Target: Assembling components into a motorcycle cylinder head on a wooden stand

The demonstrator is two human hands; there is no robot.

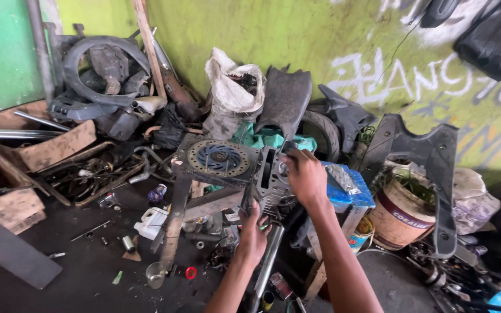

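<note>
At the middle of the cluttered workshop floor, the right hand [305,177] is closing over the top of a finned metal engine part [271,182], fingers curled down onto its upper face. Just below, the left hand [252,235] is gripping the same part from its lower edge, thumb pressing against the fins. The engine part is sitting on a low stand, just beside a blue wooden block [352,194] on its right and touching a brake disc [218,157] lying flat on its left. A silver tube [268,264] is running down beneath the hands. Farther out, a white sack [233,95] is leaning against the green wall [273,32], and a paint bucket [398,217] is standing to the right.
</note>
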